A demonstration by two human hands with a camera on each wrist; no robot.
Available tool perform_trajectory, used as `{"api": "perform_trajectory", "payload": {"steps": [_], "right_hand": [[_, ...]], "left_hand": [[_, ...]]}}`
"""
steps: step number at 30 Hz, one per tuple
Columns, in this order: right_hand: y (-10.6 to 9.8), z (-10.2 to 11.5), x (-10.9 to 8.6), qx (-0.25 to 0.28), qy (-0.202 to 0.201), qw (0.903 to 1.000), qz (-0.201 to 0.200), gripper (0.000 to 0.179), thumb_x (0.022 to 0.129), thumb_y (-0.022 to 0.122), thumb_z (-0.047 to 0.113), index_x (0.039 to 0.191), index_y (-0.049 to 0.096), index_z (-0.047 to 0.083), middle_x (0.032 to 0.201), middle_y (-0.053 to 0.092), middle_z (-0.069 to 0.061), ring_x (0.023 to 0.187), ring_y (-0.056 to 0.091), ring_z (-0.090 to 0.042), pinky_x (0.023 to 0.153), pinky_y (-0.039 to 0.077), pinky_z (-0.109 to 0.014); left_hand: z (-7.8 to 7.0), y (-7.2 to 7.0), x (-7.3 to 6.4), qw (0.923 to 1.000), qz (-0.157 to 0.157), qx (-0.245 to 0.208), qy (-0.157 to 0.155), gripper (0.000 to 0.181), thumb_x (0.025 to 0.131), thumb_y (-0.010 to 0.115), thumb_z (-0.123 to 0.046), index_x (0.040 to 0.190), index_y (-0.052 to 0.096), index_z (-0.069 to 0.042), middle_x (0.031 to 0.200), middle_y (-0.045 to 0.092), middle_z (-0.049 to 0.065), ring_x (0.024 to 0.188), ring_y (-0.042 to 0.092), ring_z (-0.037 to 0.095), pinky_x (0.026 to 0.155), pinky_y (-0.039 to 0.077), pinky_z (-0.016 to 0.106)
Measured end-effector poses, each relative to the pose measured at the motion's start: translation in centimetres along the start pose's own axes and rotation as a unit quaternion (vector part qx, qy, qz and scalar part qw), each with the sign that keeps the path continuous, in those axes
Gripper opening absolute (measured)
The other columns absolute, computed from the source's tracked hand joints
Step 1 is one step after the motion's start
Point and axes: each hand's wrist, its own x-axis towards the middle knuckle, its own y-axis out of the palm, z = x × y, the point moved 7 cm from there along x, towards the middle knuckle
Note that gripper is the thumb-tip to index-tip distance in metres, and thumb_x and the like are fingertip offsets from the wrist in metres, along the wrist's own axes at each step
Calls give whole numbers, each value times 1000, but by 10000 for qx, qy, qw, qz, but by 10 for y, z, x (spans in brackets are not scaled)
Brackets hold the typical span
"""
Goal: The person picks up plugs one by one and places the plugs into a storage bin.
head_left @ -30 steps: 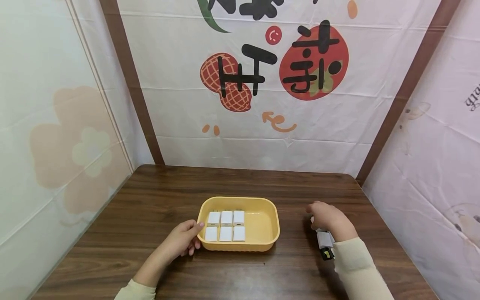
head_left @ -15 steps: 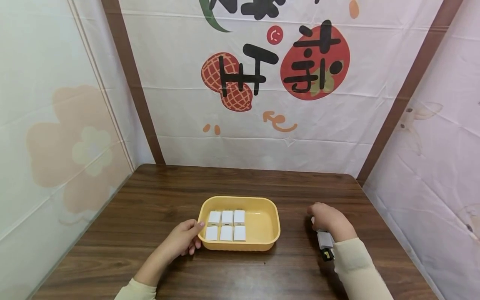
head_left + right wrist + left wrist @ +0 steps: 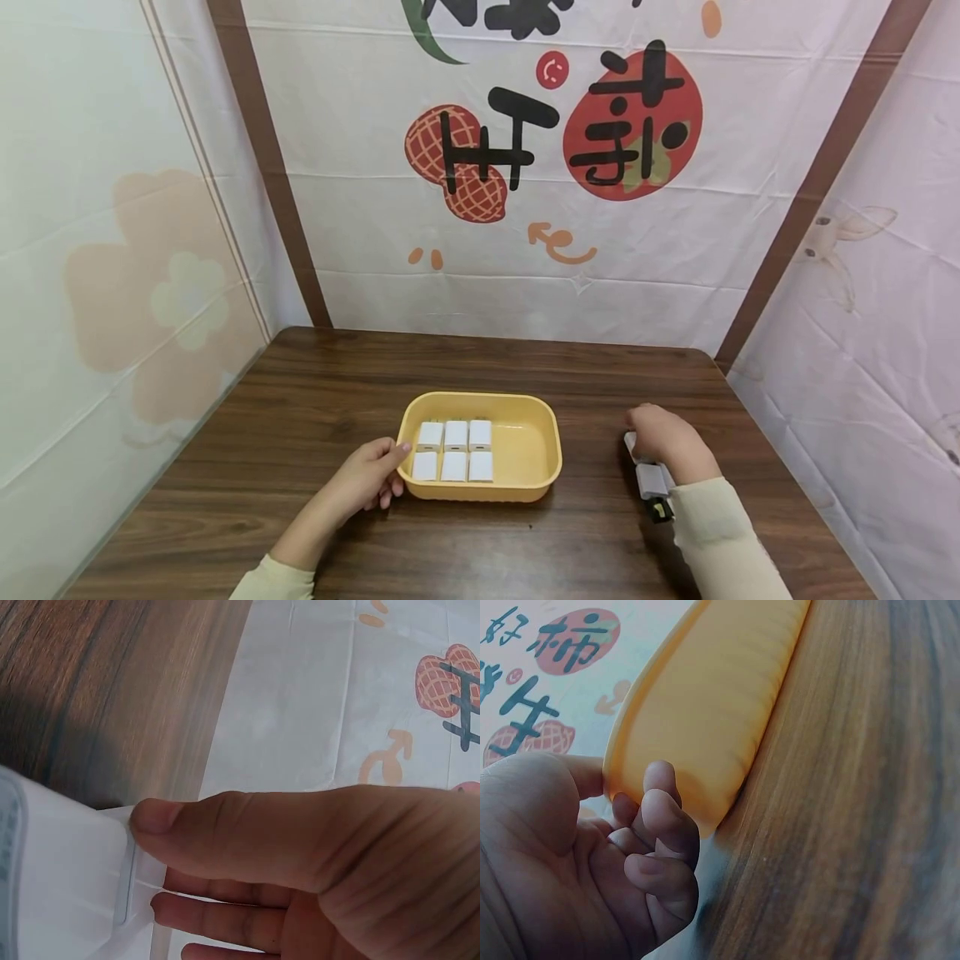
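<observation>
A yellow tray (image 3: 480, 493) sits mid-table with several white charger plugs (image 3: 454, 467) in two rows on its left side. My left hand (image 3: 363, 479) grips the tray's left end, thumb over the rim and fingers curled by the outer wall (image 3: 697, 712). To the right of the tray, my right hand (image 3: 671, 437) reaches down over a white charger plug (image 3: 632, 444). Its thumb and fingers pinch that plug in the right wrist view, the fingertips partly hidden. Nearer the wrist lies another white plug (image 3: 652, 481), followed by a black piece with a yellow-green mark (image 3: 660, 509).
The dark wooden table (image 3: 585, 558) has a printed white cloth (image 3: 510, 300) hanging behind it and cloth walls at both sides. A small dark speck lies in front of the tray. The tray's right part shows bare yellow floor (image 3: 521, 454).
My right fingers have drawn slightly rightward and in over the white plug, of which more now shows. The black piece sits slightly further right. The left hand keeps its grip on the tray.
</observation>
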Motion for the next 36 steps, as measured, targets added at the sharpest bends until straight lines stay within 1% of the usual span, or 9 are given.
{"api": "perform_trajectory", "payload": {"steps": [4,9,13,16,19,24,32,36], "right_hand": [[0,-1,1,-49,-15,10000,-22,35,82,76,-4,116,69,-1,113,68,-18,88,59,-24,69,47,-41],[0,0,-1,-100,-30,9999,-46,30,81,77,-4,110,71,1,107,68,-15,81,54,-22,66,45,-39],[0,2,-1,-219,-88,9997,-81,18,80,77,-2,96,70,5,95,67,-11,75,51,-21,64,43,-39],[0,3,-2,-279,-112,9995,-136,14,81,78,0,90,69,6,92,66,-10,75,52,-21,64,44,-40],[0,3,-2,-277,-86,9994,-173,15,82,80,3,92,69,6,95,65,-11,78,56,-21,67,48,-41],[1,3,-2,-314,-78,9993,-208,21,80,83,3,96,70,4,97,65,-12,80,59,-21,69,51,-42],[3,6,0,-473,-239,9983,-221,20,79,81,-3,95,71,5,96,64,-11,78,56,-20,66,48,-40],[2,6,1,-464,-333,9982,-189,22,78,81,-4,97,72,4,96,64,-12,78,57,-20,65,49,-39]], "left_hand": [[-2,0,-1,10000,11,-12,11,44,108,50,-43,101,54,0,68,61,6,48,53,15,41,34,24],[-3,0,-1,10000,37,-90,-8,42,108,50,-40,101,54,1,68,61,6,49,53,14,41,33,23],[-2,0,-1,9999,70,-78,36,43,108,50,-41,103,55,1,68,61,6,49,53,14,41,34,23],[-1,0,-1,9999,85,-46,75,43,108,49,-41,104,55,1,68,61,6,49,53,15,40,34,24],[-1,0,-1,9999,77,-25,87,43,108,49,-42,104,55,1,68,61,6,49,53,15,40,34,24],[0,0,0,10000,49,-15,56,43,108,49,-42,104,55,0,68,61,5,49,53,15,40,34,25],[0,0,0,10000,-24,35,7,43,108,49,-43,103,55,-1,68,61,5,48,53,15,40,34,25],[1,0,0,10000,-33,53,0,43,108,49,-44,102,55,-2,68,60,5,48,53,15,41,34,25]]}}
